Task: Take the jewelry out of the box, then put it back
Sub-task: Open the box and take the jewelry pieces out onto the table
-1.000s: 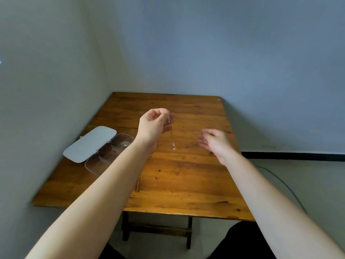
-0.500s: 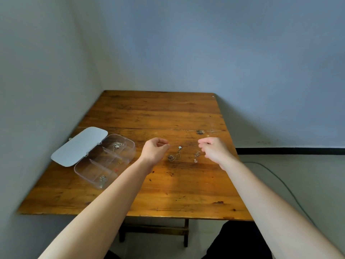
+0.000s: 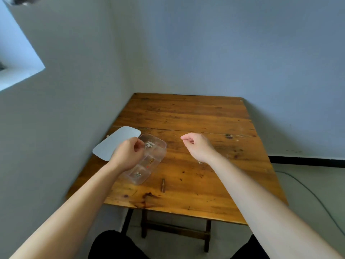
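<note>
A clear plastic jewelry box (image 3: pixel 162 153) with several compartments lies open on the left of the wooden table (image 3: pixel 186 116), its grey lid (image 3: pixel 113 144) folded out to the left. My left hand (image 3: pixel 127 155) is over the box's far end, thumb and fingers pinched at the edge of a silver jewelry piece (image 3: pixel 150 144) in the far compartment. An orange-red piece (image 3: pixel 151 161) sits in the middle compartment and a small silver piece (image 3: pixel 137 174) in the near one. My right hand (image 3: pixel 197 146) hovers loosely closed over the table, holding nothing. A small piece (image 3: pixel 200 162) lies on the table under that wrist.
The table stands in a corner, with walls close on the left and behind. A short dark splinter mark (image 3: pixel 163 185) shows near the front of the tabletop. A cable (image 3: pixel 308 191) runs across the floor to the right. My dark-clad knees are below the front edge.
My left hand held a chain up, set it on the table, then moved left to the box's far compartment. My right hand stayed near the table's middle. The view shifted.
</note>
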Motion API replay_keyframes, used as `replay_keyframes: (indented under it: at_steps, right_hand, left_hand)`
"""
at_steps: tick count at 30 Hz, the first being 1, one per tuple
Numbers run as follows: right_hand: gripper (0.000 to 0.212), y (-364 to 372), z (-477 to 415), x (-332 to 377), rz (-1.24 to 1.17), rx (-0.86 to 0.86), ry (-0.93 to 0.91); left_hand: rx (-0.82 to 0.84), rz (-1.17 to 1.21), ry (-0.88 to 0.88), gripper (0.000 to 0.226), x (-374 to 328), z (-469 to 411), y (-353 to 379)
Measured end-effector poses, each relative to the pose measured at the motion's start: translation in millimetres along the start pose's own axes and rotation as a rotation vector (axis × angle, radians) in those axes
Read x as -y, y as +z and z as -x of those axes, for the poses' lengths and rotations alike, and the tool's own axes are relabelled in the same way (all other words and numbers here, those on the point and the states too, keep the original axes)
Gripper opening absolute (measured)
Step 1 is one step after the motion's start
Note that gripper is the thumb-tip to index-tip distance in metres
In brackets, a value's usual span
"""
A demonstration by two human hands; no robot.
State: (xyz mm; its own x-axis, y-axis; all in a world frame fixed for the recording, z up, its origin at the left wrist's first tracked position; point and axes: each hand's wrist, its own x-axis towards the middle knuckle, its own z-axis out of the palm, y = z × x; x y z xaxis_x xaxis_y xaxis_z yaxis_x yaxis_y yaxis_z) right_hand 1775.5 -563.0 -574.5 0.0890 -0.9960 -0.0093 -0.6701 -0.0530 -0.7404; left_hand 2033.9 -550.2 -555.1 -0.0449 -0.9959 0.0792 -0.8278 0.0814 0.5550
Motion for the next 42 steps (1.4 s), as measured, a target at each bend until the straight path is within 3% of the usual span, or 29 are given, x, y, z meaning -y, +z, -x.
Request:
replay_keyframes:
  at_steps: [8, 15, 24, 29, 34, 38, 42]
  right_hand:
    - [0.033, 47, -15, 37, 0.197, 0.177, -0.203]
    - [0.031, 66, -38, 59, 0.495, 0.220, -0.378]
    - [0.039, 92, -77, 87, 0.705, 0.246, -0.319]
    - [0.043, 105, -84, 97, 0.804, 0.329, -0.302]
    - [0.030, 120, -88, 100, 0.759, 0.285, -0.229]
    - [0.024, 123, -88, 96, 0.732, 0.216, -0.221]
    - [0.036, 125, -87, 89, 0.714, 0.219, -0.243]
  left_hand:
    - [0.366, -0.215, 0.035, 0.016, 30, 24, 0]
    - [0.423, -0.393, 0.033, 0.030, 13, 30, 3]
    - [0.544, -0.657, -0.033, 0.024, -14, 13, 0]
    - [0.546, -0.715, -0.030, 0.022, -17, 7, 7]
    - [0.571, -0.719, -0.030, 0.028, -9, 0, 15]
    - [0.485, -0.643, 0.019, 0.018, 2, 3, 19]
    - [0.365, -0.501, 0.059, 0.010, 13, 5, 20]
